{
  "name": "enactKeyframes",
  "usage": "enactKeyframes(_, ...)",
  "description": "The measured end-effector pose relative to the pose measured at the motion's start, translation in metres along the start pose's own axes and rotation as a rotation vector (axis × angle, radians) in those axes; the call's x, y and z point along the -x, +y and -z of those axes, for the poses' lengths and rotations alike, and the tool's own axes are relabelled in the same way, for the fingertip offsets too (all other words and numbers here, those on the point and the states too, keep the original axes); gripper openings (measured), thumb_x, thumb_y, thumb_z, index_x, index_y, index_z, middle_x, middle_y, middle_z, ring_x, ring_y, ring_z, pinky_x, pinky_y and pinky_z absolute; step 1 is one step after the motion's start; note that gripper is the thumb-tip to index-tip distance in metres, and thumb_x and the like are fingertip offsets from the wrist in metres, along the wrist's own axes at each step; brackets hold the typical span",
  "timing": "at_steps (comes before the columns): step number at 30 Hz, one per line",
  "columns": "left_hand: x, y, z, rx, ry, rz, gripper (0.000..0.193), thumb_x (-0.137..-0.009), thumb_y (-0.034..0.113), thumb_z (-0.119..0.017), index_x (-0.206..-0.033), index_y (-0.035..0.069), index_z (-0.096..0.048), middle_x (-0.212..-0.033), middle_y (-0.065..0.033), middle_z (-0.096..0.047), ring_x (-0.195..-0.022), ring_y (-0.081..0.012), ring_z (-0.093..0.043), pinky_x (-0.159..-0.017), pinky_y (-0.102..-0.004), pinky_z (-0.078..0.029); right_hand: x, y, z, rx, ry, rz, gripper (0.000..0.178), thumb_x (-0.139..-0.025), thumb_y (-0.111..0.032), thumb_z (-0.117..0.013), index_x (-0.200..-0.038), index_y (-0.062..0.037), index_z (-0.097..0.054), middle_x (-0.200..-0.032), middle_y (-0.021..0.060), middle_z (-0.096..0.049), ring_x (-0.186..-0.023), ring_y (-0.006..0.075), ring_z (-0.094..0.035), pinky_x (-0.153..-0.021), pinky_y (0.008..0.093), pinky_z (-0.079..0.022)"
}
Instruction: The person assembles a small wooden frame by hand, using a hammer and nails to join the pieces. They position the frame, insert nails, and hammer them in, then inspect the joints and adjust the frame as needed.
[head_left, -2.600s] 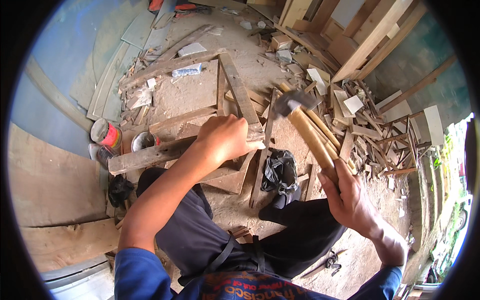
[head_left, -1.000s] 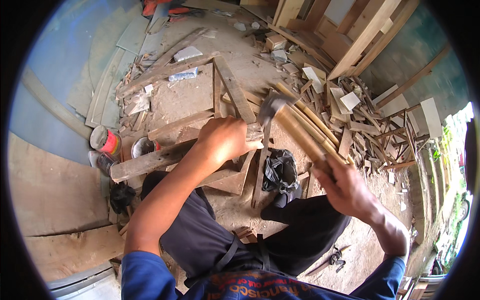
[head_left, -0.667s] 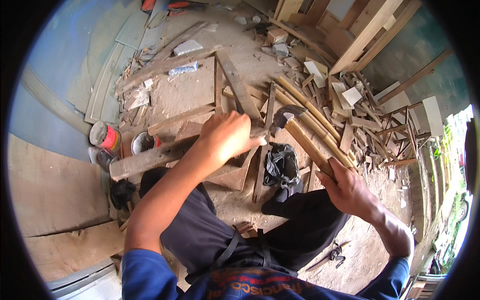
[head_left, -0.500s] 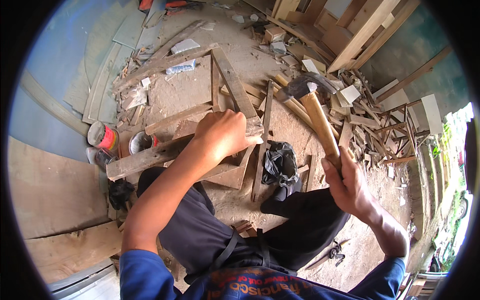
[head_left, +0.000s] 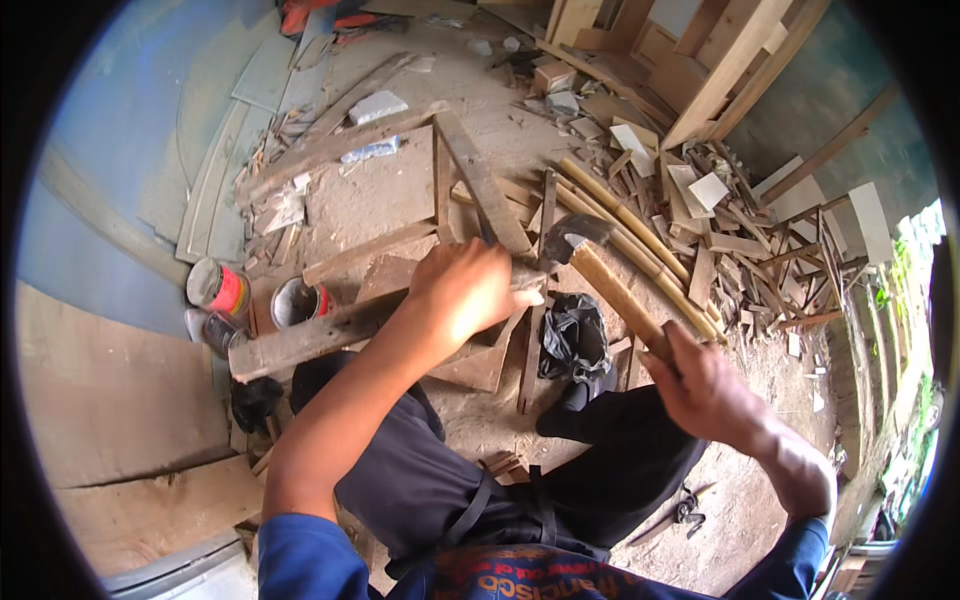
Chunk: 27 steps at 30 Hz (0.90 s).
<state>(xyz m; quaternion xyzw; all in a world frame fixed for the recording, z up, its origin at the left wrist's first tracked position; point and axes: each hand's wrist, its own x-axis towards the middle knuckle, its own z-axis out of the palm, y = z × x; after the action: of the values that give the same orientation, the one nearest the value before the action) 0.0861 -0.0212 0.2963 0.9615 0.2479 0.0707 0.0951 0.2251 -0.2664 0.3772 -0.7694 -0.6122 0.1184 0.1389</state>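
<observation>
A rough wooden frame [head_left: 315,343] of nailed bars stands in front of me, its near bar crossing over my left leg. My left hand [head_left: 462,285] is closed around that bar close to the right-hand corner. In my right hand [head_left: 705,392] is a claw hammer [head_left: 622,298], gripped low on its wooden handle. The dark hammer head is at the frame's corner, just right of my left hand; whether it touches the wood I cannot tell. No nail can be made out there.
Two paint tins [head_left: 217,285] with red labels stand left of the frame. A black plastic bag [head_left: 574,338] lies by my right foot. Bamboo poles [head_left: 640,250] and a heap of wood scraps [head_left: 735,235] spread to the right. Plywood [head_left: 120,390] leans at the left.
The hammer has swung down and left from a raised position to the frame's corner. My left hand keeps its grip on the bar, and the whole view has shifted slightly.
</observation>
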Motion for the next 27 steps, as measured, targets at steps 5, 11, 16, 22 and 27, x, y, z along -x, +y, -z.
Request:
enactKeyframes(5, -0.011, 0.01, 0.028, 0.089, -0.284, 0.125, 0.071, -0.078, 0.066, -0.064, -0.088, -0.004, -0.07, -0.089, -0.0239, -0.069, -0.086, -0.0372, -0.069, -0.077, -0.0453, -0.055, -0.001, -0.006, 0.003, -0.218, 0.098, -0.095, 0.019, -0.096, -0.011, -0.054, -0.102, 0.0034, -0.043, -0.064, 0.0209, -0.059, -0.059, 0.0439, -0.061, -0.048, 0.0469, -0.045)
enactKeyframes(11, -0.007, 0.007, 0.022, 0.062, -0.263, 0.125, 0.072, -0.076, 0.067, -0.065, -0.088, -0.005, -0.071, -0.086, -0.0225, -0.07, -0.087, -0.0393, -0.069, -0.078, -0.0439, -0.056, -0.007, -0.003, 0.007, -0.25, 0.157, -0.123, 0.021, -0.1, -0.02, -0.053, -0.095, 0.0, -0.052, -0.06, 0.0036, -0.053, -0.049, 0.0152, -0.048, -0.046, 0.0335, -0.037)
enactKeyframes(16, -0.013, 0.014, 0.025, 0.089, -0.272, 0.114, 0.069, -0.077, 0.065, -0.066, -0.086, -0.003, -0.071, -0.086, -0.0223, -0.07, -0.083, -0.0399, -0.069, -0.077, -0.0449, -0.056, -0.009, -0.008, -0.005, -0.869, 0.696, 0.089, 0.026, -0.103, -0.03, -0.048, -0.103, -0.0041, -0.05, -0.062, -0.0048, -0.047, -0.043, 0.0045, -0.04, -0.042, 0.0202, -0.035)
enactKeyframes(22, -0.005, 0.011, 0.025, 0.107, -0.229, 0.141, 0.062, -0.077, 0.059, -0.069, -0.086, -0.002, -0.072, -0.085, -0.0228, -0.07, -0.082, -0.0388, -0.069, -0.074, -0.0456, -0.056, 0.003, -0.025, 0.012, -0.205, -0.073, -0.176, 0.018, -0.098, -0.015, -0.055, -0.097, 0.0008, -0.046, -0.063, 0.0202, -0.059, -0.058, 0.0408, -0.062, -0.05, 0.0456, -0.044)
enactKeyframes(27, -0.011, 0.011, 0.024, 0.067, -0.235, 0.086, 0.062, -0.076, 0.06, -0.069, -0.086, -0.002, -0.072, -0.084, -0.0237, -0.069, -0.083, -0.0392, -0.069, -0.074, -0.0459, -0.056, 0.004, -0.01, -0.005, -0.256, 0.043, -0.202, 0.022, -0.097, -0.018, -0.057, -0.096, 0.001, -0.045, -0.06, 0.0192, -0.058, -0.055, 0.0393, -0.061, -0.048, 0.0448, -0.043)
